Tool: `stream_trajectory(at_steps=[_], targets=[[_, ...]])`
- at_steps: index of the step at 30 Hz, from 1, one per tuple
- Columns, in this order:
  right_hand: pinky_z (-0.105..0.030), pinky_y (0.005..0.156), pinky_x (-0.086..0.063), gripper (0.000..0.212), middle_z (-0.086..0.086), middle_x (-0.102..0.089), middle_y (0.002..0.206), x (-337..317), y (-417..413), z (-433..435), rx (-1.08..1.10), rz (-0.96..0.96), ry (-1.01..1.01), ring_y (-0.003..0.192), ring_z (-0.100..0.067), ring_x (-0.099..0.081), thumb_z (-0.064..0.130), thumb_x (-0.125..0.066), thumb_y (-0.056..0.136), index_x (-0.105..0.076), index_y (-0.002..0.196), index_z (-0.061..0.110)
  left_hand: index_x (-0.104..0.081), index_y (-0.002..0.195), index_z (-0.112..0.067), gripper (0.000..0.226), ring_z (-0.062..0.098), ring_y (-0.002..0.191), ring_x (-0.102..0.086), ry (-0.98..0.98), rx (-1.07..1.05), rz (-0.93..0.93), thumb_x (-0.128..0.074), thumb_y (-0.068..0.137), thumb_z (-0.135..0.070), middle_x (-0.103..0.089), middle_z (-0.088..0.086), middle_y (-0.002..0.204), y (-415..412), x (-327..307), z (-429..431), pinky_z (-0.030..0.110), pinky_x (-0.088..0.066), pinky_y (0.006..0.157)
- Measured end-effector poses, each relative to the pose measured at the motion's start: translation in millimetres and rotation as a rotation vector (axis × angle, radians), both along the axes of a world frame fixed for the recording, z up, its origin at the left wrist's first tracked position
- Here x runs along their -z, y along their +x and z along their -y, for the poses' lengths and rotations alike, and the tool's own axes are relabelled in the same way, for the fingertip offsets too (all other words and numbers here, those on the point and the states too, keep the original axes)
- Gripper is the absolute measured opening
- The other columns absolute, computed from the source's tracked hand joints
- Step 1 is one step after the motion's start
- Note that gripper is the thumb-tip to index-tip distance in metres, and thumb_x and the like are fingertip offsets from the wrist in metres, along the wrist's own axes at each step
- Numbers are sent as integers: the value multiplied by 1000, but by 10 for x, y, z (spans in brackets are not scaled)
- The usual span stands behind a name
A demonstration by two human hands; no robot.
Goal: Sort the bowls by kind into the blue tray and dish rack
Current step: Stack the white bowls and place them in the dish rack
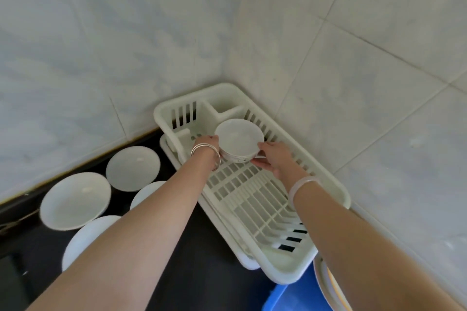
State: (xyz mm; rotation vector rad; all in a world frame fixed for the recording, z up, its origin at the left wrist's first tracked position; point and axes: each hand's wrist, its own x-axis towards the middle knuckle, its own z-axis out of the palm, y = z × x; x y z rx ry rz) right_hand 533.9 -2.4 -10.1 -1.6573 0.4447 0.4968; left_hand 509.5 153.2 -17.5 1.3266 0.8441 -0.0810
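While both hands grip it, the small round white ceramic bowl (238,139) sits upright inside the cream slatted plastic dish rack (326,185), toward the rack's 12 o'clock end, just below the solid-walled cutlery compartment (222,100). Left hand (208,142), thin metal bangles (206,155) on the wrist, presses fingers against the bowl's 9 o'clock side; right hand (274,156), pale bangle (302,185) on the wrist, clamps fingers on the wall at 4 o'clock. Whether the bowl rests on the rack's grid floor cannot be told. The rack lies diagonally in the corner of the pale tiled walls (379,58). At its 8 o'clock, four wide white shallow bowls (75,199) stand on the black countertop (202,272), two partly hidden by the left forearm. At 5 o'clock, a blue plastic tray (290,295) holds stacked rimmed dishes (326,283).
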Motion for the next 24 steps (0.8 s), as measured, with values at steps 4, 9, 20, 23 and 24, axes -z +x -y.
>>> stream_trajectory(at_steps=[4,9,20,23,24], targets=[[-36,77,-56,34,-19,-62,119,91,31,4,10,5,23,79,-20,-65,11,-51,96,-53,128,-3,-55,120,2,31,32,84,-56,-2,12,10,-44,94,-10,-56,16,99,54,60,29,49,-50,92],[-34,76,-57,36,-20,-58,126,162,12,21,37,-4,78,97,-28,-64,9,-52,96,-51,130,-5,-54,122,3,31,28,78,-54,-36,3,13,-43,96,-11,-52,13,95,52,121,25,46,-52,79],[-34,71,-56,43,-10,-60,125,95,-118,-31,80,-99,88,84,-24,-64,36,-45,98,-48,133,11,-53,119,-3,31,26,78,-55,-149,-21,-21,-45,93,-17,-55,12,90,23,78,35,35,-48,78],[-34,73,-56,42,-7,-59,123,31,-174,-29,71,-86,50,92,-26,-63,36,-44,99,-49,133,12,-54,113,-6,27,28,87,-56,-125,-8,-29,-46,92,-22,-56,11,97,-6,54,21,37,-50,86],[-33,70,-56,41,-6,-59,122,-4,-200,-26,66,-80,41,92,-26,-62,35,-43,99,-49,132,13,-56,106,-7,23,27,84,-56,-118,-7,-28,-46,91,-22,-57,9,91,-26,36,13,36,-49,86]])
